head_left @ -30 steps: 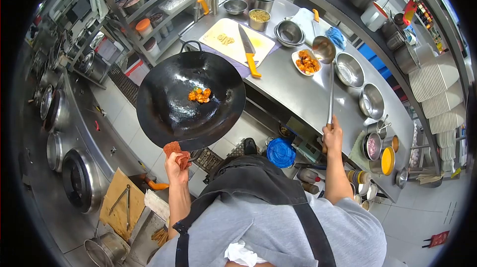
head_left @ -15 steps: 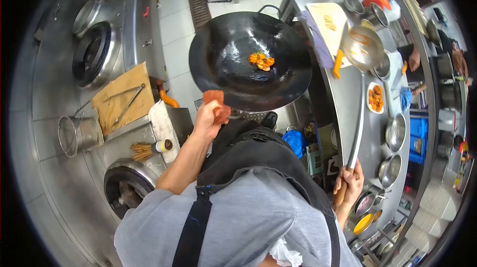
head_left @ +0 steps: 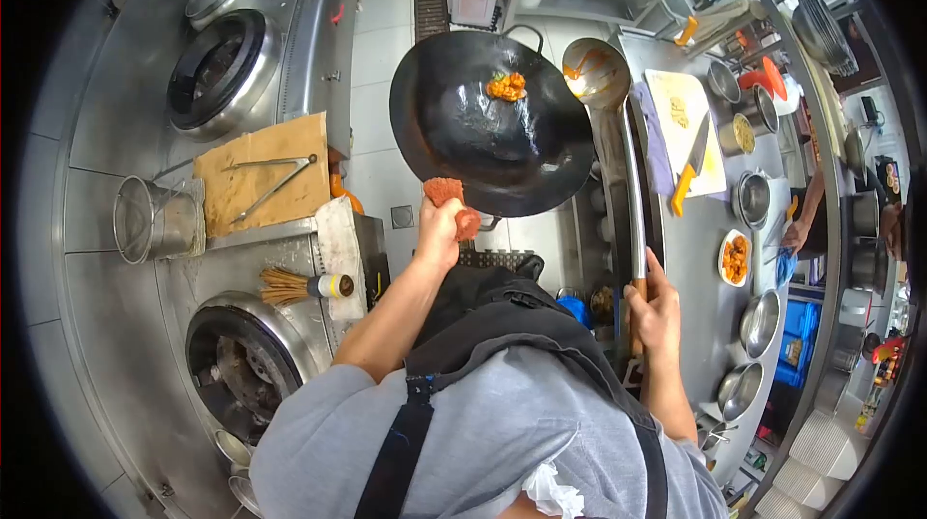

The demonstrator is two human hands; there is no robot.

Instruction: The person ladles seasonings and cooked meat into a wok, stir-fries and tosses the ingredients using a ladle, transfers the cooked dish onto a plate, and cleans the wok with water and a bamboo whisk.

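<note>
My left hand (head_left: pixel 441 229) is closed round a folded reddish cloth (head_left: pixel 446 195) at the near rim of a large black wok (head_left: pixel 463 147). The wok hangs in the air over the floor gap, with a small heap of orange-glazed food (head_left: pixel 506 86) inside. My right hand (head_left: pixel 657 311) grips the wooden handle of a long ladle (head_left: pixel 596 75), whose sauce-streaked bowl is at the wok's right rim. On the counter at right, a white dish (head_left: pixel 734 257) holds similar orange food.
A cutting board (head_left: pixel 710 104) with a knife (head_left: pixel 690 167) and steel bowls (head_left: pixel 759 322) are on the right counter. At left are wok burners (head_left: pixel 241 364), a wooden board (head_left: pixel 266 176) with tongs, and a strainer (head_left: pixel 145 220). Another person's hand (head_left: pixel 798 233) shows at right.
The view has turned toward the burners on the left. The ladle has come off the counter and its bowl is now beside the wok. The food has shifted within the wok.
</note>
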